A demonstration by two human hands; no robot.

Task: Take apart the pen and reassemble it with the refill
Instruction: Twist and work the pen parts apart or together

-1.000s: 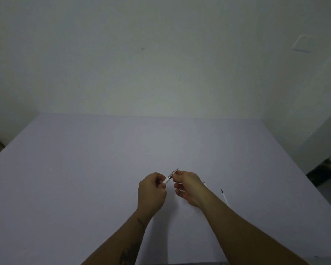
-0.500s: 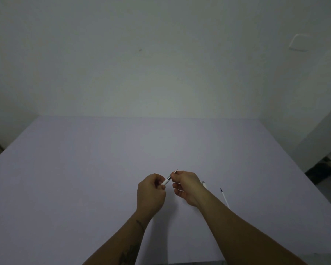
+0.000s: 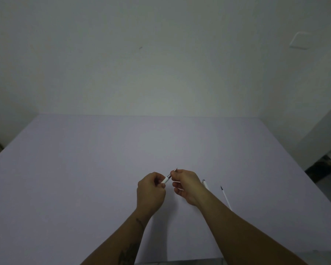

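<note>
The grip of the left hand (image 3: 151,190) is closed around the white pen (image 3: 165,180), with the fingers curled over the barrel so that only its short front part comes out toward the right hand. The grip of the right hand (image 3: 185,183) is closed in a pinch on the front end of the same pen, at the grey metal section, and the thin pointed tip (image 3: 175,168) shows just above the right thumb and forefinger. Both hands are raised a little over the bench (image 3: 84,169), close together, almost touching at the pen.

Just to the right of the right grip, partly hidden behind the right wrist, a white piece (image 3: 205,183) lies on the bench; it may be the cap or another part of the pen, but the view is too poor to be sure. Further right from this piece, well apart from both grips, the thin white refill (image 3: 225,197) lies flat with its dark point directed away from the person.

Both forearms are bare, and the left forearm carries a dark tattoo (image 3: 127,253). Beyond the grips the lilac bench surface reaches a pale wall (image 3: 161,73).
</note>
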